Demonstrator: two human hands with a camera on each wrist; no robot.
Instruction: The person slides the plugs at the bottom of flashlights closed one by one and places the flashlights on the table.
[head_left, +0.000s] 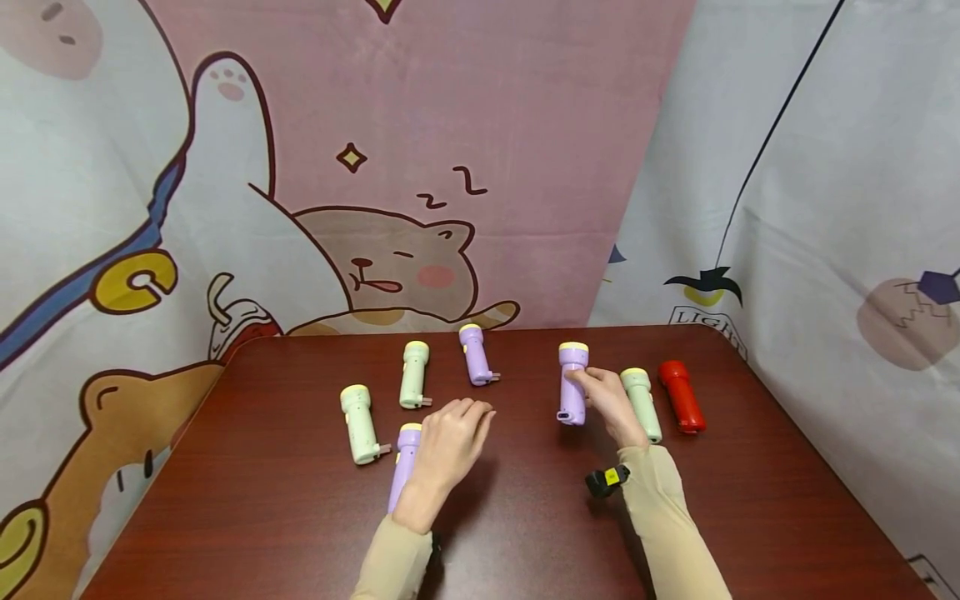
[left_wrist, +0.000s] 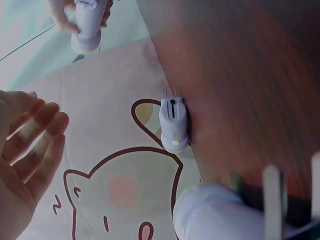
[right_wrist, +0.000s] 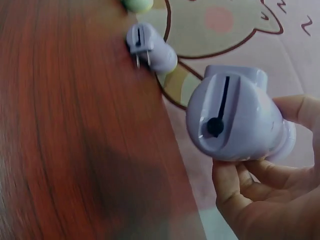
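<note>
My right hand (head_left: 613,405) grips a purple flashlight (head_left: 572,403) by its body above the table, the yellow-rimmed head pointing away from me. In the right wrist view its tail end shows a dark slot, with no prongs standing out. Just right of that hand lies a light green flashlight (head_left: 642,407). My left hand (head_left: 450,443) hovers over the table with loosely bent fingers and holds nothing. Beside it and partly covered by it is another purple flashlight (head_left: 403,462).
Two light green flashlights (head_left: 361,429) lie at the left, plug prongs sticking out. A third purple flashlight (head_left: 476,357), prongs out too, lies near the back edge of the brown table (head_left: 517,542). The red flashlight (head_left: 682,398) is at the right. A cartoon-printed cloth (head_left: 525,167) hangs behind.
</note>
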